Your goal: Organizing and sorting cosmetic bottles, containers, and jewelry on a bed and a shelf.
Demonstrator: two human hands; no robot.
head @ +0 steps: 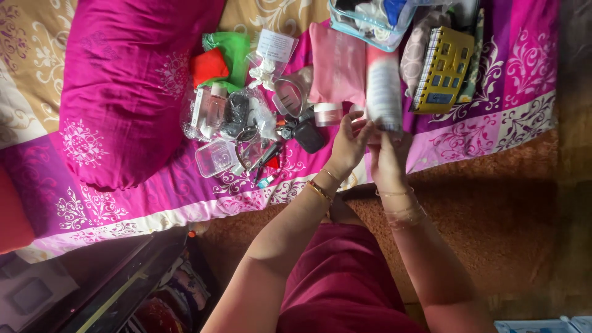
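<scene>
Both my hands hold a tall white tube with a red top (383, 86) upright over the edge of the bed. My left hand (349, 145) grips its lower left side. My right hand (388, 161) holds it at the base. Just to the left of my hands lie a small round white jar (327, 113) and a black pouch (308, 135) on the magenta patterned bedsheet (505, 86).
A magenta pillow (123, 80) lies at left. Small items clutter the sheet: a red and green cloth (219, 58), clear plastic bags (216, 111), a clear box (216, 157), a pink pouch (338, 65), a yellow notebook (445, 68), a clear zip case (370, 18). Brown carpet (493, 228) lies below.
</scene>
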